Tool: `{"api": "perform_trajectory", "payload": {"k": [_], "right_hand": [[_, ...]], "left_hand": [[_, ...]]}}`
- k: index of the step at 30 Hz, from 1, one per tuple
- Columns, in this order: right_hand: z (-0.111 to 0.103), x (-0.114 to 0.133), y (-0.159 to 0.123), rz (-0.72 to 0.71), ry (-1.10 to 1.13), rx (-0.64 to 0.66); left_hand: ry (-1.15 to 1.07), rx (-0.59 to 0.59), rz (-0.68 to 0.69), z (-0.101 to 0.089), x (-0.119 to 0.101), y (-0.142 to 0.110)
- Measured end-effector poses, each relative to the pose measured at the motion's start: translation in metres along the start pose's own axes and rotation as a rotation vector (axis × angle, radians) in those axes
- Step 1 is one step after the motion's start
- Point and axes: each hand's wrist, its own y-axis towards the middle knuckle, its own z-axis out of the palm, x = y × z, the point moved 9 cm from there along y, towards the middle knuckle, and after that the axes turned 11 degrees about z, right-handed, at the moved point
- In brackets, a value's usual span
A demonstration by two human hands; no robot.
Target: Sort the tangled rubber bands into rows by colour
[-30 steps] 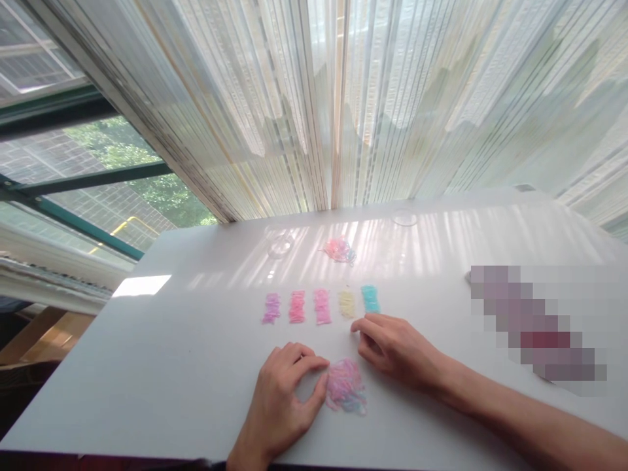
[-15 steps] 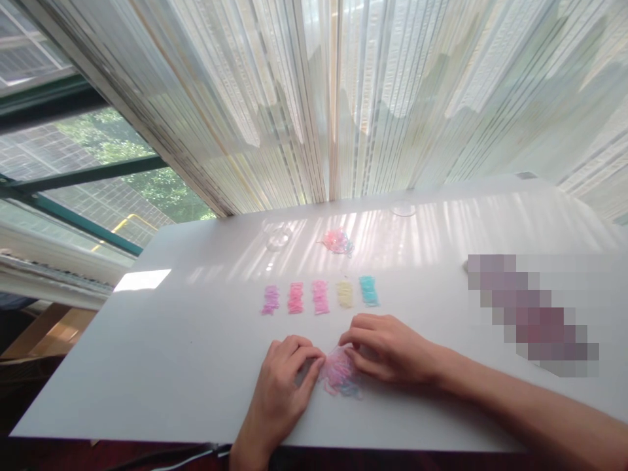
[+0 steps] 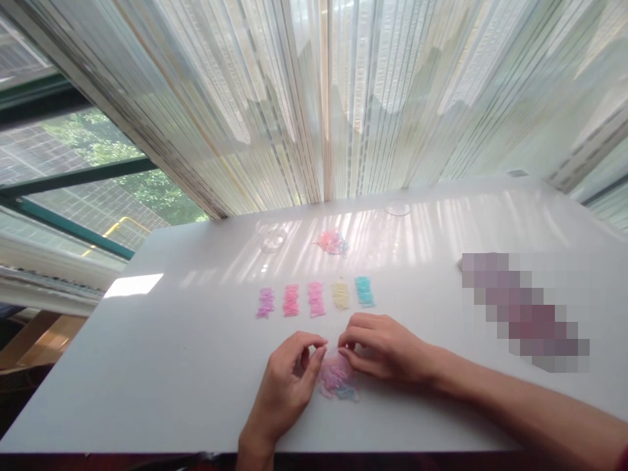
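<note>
A loose heap of small mixed-colour elastic bands [image 3: 336, 379], mostly pink with some blue, lies on the white table [image 3: 171, 353] near its front edge. My left hand [image 3: 287, 383] sits at the heap's left side, fingers curled, thumb and forefinger pinched at its top. My right hand [image 3: 385, 347] reaches in from the right, fingertips pinched together on the same top edge of the heap. Behind the hands stand five sorted rows: purple [image 3: 265, 303], coral pink [image 3: 290, 300], pink [image 3: 316, 299], yellow [image 3: 339, 294] and teal [image 3: 364, 291].
A second small heap of pink bands [image 3: 333, 241] lies farther back. A clear round container [image 3: 273, 239] and a clear lid [image 3: 397, 209] sit near the striped curtain [image 3: 343, 98]. A blurred-out patch [image 3: 524, 311] covers the table's right side. A window shows at the left.
My right hand came back from the yellow and teal rows to the near heap and pinched at it. My left hand's fingers rose from flat to a pinch. The view shifted slightly.
</note>
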Motion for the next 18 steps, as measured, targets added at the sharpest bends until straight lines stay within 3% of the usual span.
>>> {"api": "perform_trajectory", "payload": {"k": [7, 18], "right_hand": [[-0.003, -0.004, 0.001, 0.035, 0.038, -0.034], [-0.002, -0.001, 0.001, 0.006, 0.071, -0.043]], "left_hand": [[0.113, 0.042, 0.071, -0.012, -0.008, 0.002], [-0.006, -0.018, 0.084, 0.0, -0.006, 0.005]]}}
